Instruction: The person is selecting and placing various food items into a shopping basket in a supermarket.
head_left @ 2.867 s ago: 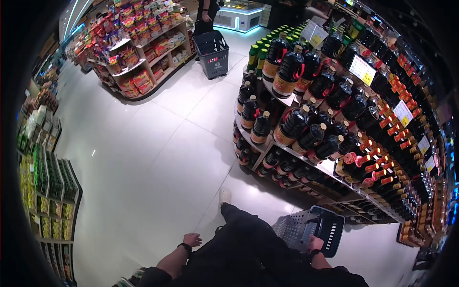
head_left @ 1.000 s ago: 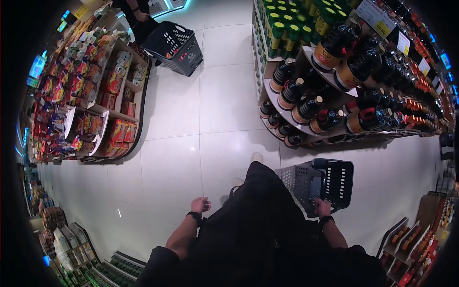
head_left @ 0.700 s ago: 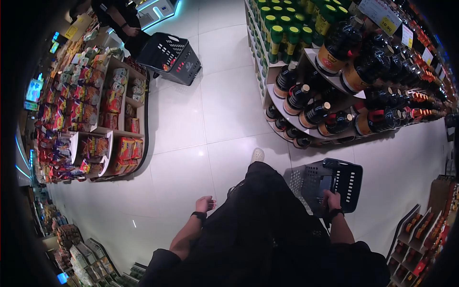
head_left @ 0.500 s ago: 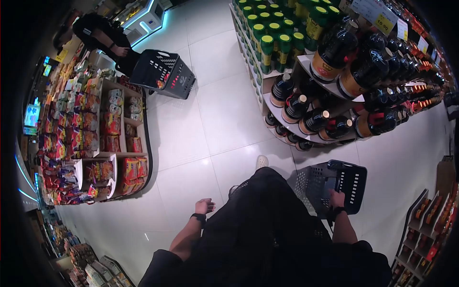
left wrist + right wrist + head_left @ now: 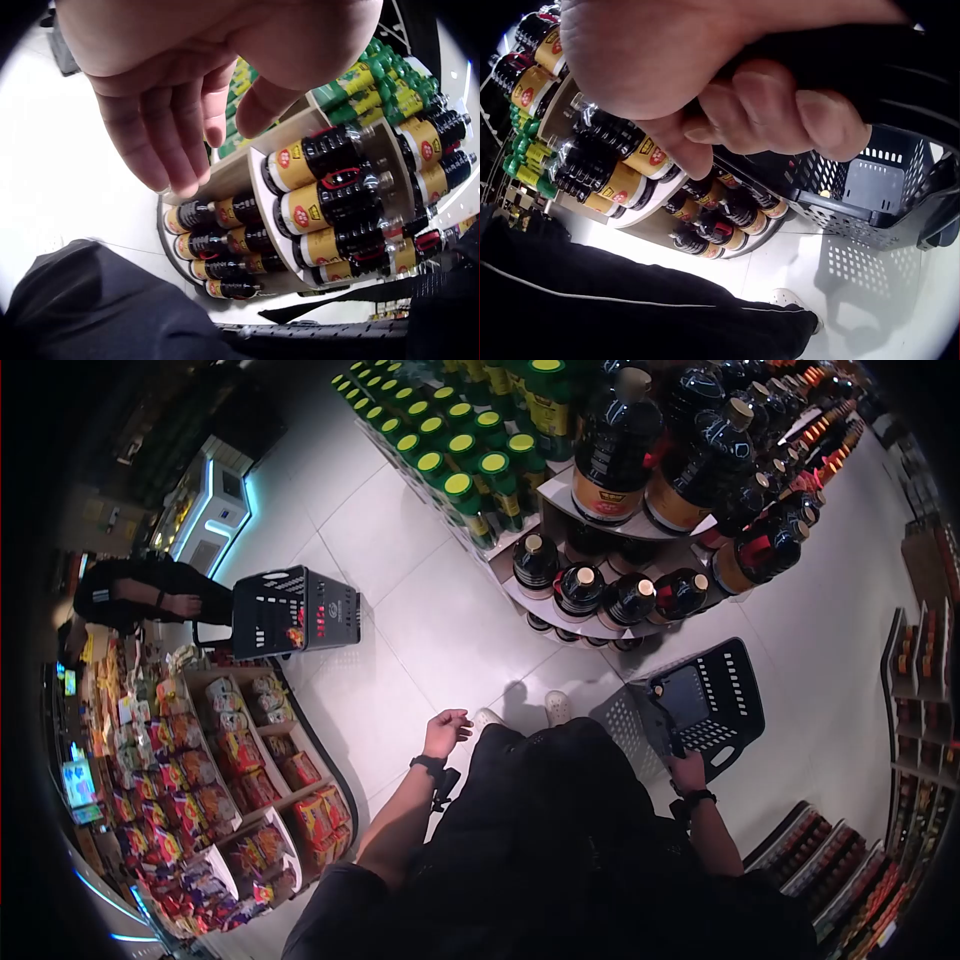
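Observation:
My right hand [image 5: 688, 770] grips the black handle [image 5: 817, 64] of a dark grey shopping basket [image 5: 748, 685] on the floor at my right. Inside, the basket shows a lighter grey panel; its walls are full of holes. My left hand [image 5: 446, 732] hangs in front of my left thigh, fingers loosely bent and holding nothing. In the left wrist view, that hand overlaps a curved display stacked with big dark bottles [image 5: 307, 214] with orange-yellow labels. Smaller dark bottles [image 5: 578, 592] line the shelf below, ahead of my shoes.
Green containers with yellow lids [image 5: 460, 490] are stacked beside the bottles. Another person [image 5: 150, 595] holds a second basket [image 5: 335, 610] at the left. A rounded shelf of colourful packets [image 5: 240, 755] stands left of me, more shelves [image 5: 820, 855] at the right. Pale floor tiles [image 5: 420, 620] lie between.
My view has turned right, and the bottle display is now straight ahead. Both shoes now show side by side. My right hand keeps hold of the basket; the other person appears lower in view.

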{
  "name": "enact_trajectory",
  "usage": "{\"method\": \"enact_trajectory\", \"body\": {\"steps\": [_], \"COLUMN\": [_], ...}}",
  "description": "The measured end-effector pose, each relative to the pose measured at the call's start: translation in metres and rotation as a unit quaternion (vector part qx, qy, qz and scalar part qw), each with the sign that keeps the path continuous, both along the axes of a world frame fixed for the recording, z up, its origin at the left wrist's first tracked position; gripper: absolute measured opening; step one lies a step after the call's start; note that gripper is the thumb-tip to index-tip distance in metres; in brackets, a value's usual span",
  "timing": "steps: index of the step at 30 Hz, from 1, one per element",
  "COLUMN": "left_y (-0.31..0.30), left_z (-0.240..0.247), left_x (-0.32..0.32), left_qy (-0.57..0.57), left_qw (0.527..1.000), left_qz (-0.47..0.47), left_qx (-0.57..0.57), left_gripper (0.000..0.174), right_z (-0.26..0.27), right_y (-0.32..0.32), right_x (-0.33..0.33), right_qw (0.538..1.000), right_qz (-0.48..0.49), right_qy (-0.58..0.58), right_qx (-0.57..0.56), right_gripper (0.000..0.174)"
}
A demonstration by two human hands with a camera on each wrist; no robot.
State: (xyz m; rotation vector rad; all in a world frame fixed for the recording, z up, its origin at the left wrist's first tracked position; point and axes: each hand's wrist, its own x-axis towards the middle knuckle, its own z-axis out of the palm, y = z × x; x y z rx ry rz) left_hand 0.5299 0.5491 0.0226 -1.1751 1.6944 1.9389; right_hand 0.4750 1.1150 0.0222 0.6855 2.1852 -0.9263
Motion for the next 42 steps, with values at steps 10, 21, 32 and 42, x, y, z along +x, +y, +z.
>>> {"method": "enact_trajectory", "body": {"steps": [10, 21, 32, 42], "left_y": [-0.044, -0.029, 0.045, 0.04], "left_z": [0.013, 0.075, 0.118, 0.086], "left_x": [-0.147, -0.264, -0.368, -0.371], "left_qy": [0.105, 0.309, 0.262, 0.284], "left_qw": [0.966, 0.855, 0.67, 0.671], "left_qz": [-0.236, -0.391, -0.549, -0.484], "left_qx": [0.013, -0.146, -0.426, -0.484], "left_gripper": [0.024, 0.052, 0.062, 0.052], "right_z": [0.035, 0.053, 0.068, 0.086], "right_y": [-0.101, -0.214, -0.228, -0.192], "right_x": [0.03, 0.072, 0.072, 0.025], "right_qw": [0.996, 0.989, 0.983, 0.971], "right_qz": [-0.031, -0.051, -0.045, -0.088], "right_qy": [0.016, 0.008, 0.037, 0.212], "right_qx": [0.082, 0.139, 0.176, 0.059], "right_gripper": [0.044, 0.044, 0.049, 0.039]}}
